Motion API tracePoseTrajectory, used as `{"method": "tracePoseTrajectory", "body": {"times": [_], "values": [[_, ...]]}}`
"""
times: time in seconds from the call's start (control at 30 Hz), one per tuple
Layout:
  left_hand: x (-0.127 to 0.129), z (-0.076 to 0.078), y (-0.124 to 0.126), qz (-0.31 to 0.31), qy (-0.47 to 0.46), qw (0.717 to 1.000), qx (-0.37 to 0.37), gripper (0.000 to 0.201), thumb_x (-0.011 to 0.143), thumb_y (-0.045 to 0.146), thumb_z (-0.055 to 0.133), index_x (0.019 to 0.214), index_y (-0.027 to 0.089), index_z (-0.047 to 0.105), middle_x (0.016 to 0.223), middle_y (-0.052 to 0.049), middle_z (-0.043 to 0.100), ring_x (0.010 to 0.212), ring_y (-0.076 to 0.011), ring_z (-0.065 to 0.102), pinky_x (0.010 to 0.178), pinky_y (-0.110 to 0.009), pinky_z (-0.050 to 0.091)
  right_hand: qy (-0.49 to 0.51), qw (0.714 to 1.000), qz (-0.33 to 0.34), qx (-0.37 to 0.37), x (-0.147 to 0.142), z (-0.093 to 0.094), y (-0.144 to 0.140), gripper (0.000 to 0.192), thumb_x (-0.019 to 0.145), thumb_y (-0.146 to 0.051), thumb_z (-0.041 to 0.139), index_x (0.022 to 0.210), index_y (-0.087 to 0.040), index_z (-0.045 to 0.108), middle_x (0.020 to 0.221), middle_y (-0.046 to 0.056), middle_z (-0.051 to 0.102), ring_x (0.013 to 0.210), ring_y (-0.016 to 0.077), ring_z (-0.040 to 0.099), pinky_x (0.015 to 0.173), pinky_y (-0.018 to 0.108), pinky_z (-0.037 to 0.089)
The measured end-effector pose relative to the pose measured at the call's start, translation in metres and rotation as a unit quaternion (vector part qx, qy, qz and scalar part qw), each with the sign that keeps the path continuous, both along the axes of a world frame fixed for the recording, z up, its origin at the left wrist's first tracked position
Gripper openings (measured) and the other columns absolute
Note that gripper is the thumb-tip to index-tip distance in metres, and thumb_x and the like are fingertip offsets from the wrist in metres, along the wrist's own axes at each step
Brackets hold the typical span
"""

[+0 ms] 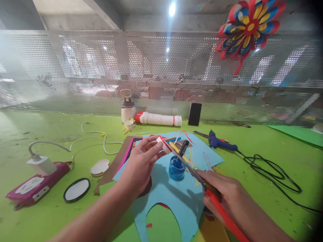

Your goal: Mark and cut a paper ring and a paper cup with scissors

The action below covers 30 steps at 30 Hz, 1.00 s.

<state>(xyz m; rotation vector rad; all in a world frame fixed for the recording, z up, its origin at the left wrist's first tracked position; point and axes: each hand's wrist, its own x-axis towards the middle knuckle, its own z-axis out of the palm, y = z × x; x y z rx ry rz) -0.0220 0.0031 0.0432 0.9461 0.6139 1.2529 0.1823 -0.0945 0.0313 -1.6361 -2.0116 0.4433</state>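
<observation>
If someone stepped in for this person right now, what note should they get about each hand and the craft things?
Left hand: pinches a small white paper piece with a red strip, held above the blue paper sheet.
Right hand: grips red-handled scissors, blades open and reaching toward the paper piece.
Nearby: open blue pot on the sheet under the blades; blue glue gun lying to the right; coloured paper scraps on the sheet.
Done: the blue sheet already has an arched cut-out at its near edge.
Left: the blades have not closed on the piece.
</observation>
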Motion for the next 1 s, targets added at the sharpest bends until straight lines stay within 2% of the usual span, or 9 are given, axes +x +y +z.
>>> {"method": "tracePoseTrajectory", "body": {"times": [0.17, 0.33, 0.6, 0.77, 0.93, 1.0], "values": [[0.0004, 0.0014, -0.0008, 0.006, 0.001, 1.0, -0.005, 0.031, 0.08, 0.027, 0.077, 0.105, 0.013, 0.064, 0.111, -0.014, 0.074, 0.103, -0.0264, 0.07, 0.096, -0.042, 0.051, 0.02, 1.0, 0.007, -0.002, -0.0015, 0.0001, -0.001, 0.053, 0.075, -0.004, 0.046, 0.119, -0.021, 0.07, 0.083, 0.002, 0.07, 0.067, 0.0178, 0.065, 0.062, 0.027, 0.053], [0.0018, 0.0036, -0.0027, 0.005, -0.001, 1.0, -0.001, 0.031, 0.079, 0.026, 0.078, 0.103, 0.013, 0.065, 0.107, -0.014, 0.075, 0.099, -0.0255, 0.071, 0.094, -0.041, 0.052, 0.035, 0.999, -0.004, -0.005, -0.0039, -0.0014, -0.0004, 0.05, 0.076, -0.006, 0.045, 0.115, -0.019, 0.072, 0.069, 0.0, 0.062, 0.054, 0.0158, 0.059, 0.049, 0.024, 0.05], [0.0006, 0.0057, -0.001, 0.015, -0.001, 1.0, -0.011, 0.031, 0.075, 0.027, 0.081, 0.1, 0.013, 0.066, 0.109, -0.013, 0.075, 0.098, -0.0246, 0.071, 0.093, -0.04, 0.052, 0.029, 1.0, 0.002, -0.011, -0.0037, 0.0, -0.0013, 0.045, 0.083, -0.01, 0.042, 0.117, -0.017, 0.071, 0.067, 0.0, 0.061, 0.054, 0.0157, 0.059, 0.05, 0.024, 0.051], [0.0017, 0.0058, -0.003, 0.024, 0.012, 1.0, 0.004, 0.034, 0.074, 0.027, 0.082, 0.101, 0.013, 0.067, 0.109, -0.013, 0.075, 0.098, -0.0258, 0.071, 0.093, -0.04, 0.05, 0.01, 1.0, 0.0, 0.001, -0.0039, 0.0027, -0.0005, 0.049, 0.074, -0.004, 0.048, 0.115, -0.02, 0.071, 0.08, 0.003, 0.069, 0.063, 0.0174, 0.063, 0.065, 0.028, 0.055], [0.003, 0.0054, -0.0051, 0.028, 0.009, 1.0, 0.009, 0.037, 0.071, 0.028, 0.084, 0.101, 0.014, 0.068, 0.107, -0.013, 0.075, 0.097, -0.0273, 0.072, 0.093, -0.042, 0.049, 0.036, 0.999, -0.002, 0.01, -0.004, -0.0009, 0.0017, 0.053, 0.071, -0.002, 0.047, 0.113, -0.021, 0.073, 0.083, 0.003, 0.071, 0.059, 0.0162, 0.062, 0.054, 0.024, 0.052], [0.0031, 0.005, -0.0048, 0.029, 0.01, 0.999, 0.012, 0.038, 0.07, 0.028, 0.084, 0.101, 0.014, 0.067, 0.107, -0.013, 0.075, 0.097, -0.028, 0.071, 0.093, -0.043, 0.05, 0.035, 0.999, 0.001, 0.03, -0.0042, -0.0025, 0.002, 0.051, 0.07, -0.003, 0.048, 0.11, -0.021, 0.074, 0.08, 0.002, 0.071, 0.062, 0.0174, 0.064, 0.056, 0.026, 0.053]]}}
